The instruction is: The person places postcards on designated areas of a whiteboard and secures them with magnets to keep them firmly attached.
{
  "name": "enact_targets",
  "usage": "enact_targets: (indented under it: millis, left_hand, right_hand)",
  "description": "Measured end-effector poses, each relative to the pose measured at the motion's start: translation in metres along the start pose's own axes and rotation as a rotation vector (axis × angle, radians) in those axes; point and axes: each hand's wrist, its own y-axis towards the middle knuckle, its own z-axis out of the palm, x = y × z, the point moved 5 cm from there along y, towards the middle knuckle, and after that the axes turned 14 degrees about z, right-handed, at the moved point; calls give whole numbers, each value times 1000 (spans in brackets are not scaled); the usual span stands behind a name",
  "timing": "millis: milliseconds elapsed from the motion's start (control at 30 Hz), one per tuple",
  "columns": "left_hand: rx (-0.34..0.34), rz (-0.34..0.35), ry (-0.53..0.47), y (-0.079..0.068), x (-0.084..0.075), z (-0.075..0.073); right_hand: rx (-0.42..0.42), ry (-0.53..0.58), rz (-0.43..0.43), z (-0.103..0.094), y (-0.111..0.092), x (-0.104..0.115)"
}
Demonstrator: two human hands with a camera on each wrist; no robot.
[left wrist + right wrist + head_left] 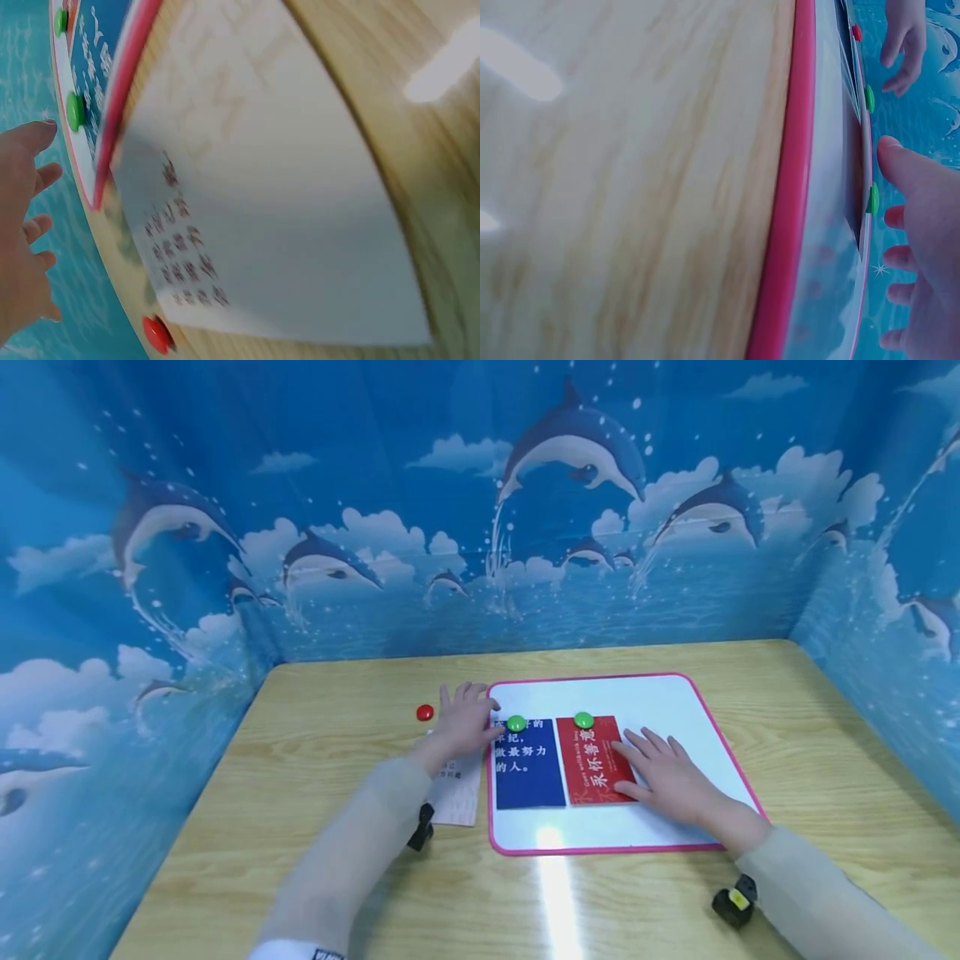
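A whiteboard with a pink rim lies on the table. On it are a blue card and, to its right, a red card, both printed with white characters. One round green magnet sits at the blue card's top edge, another green magnet at the red card's. My left hand hovers over the board's left edge, fingers spread, thumb towards the blue card's magnet. Beside the red card's right edge is my right hand, fingers spread and fingertips overlapping that card. Neither hand grips anything.
A pale card with dark characters lies left of the board, partly hidden by my left arm in the head view. Beyond it is a red magnet on the wooden table. A blue dolphin-print curtain surrounds the table's back and sides.
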Motion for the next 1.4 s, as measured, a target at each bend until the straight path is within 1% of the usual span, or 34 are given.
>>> enact_targets:
  millis: [233, 500, 600, 733, 933, 1167, 1300, 1400]
  left_hand:
    - [-18, -15, -35, -18, 16, -2]
    - [-31, -67, -44, -34, 34, 2]
    - [-44, -62, -36, -40, 41, 2]
    - [-53, -57, -58, -49, 49, 2]
    - [-42, -54, -106, -62, 63, 3]
    - [-38, -32, -105, -75, 73, 2]
    - [1, -34, -116, -80, 75, 1]
    - [41, -16, -111, -82, 74, 2]
  right_hand:
    - [12, 8, 23, 1, -4, -7]
    - [13, 3, 26, 1, -6, -11]
    - [14, 8, 33, -1, -7, -13]
    - [10, 17, 38, -3, -8, -17]
    - [-5, 9, 41, -5, -9, -23]
    - [-8, 7, 41, -5, -11, -28]
    - [-12, 11, 43, -5, -11, -30]
    - [-11, 15, 38, -6, -11, -30]
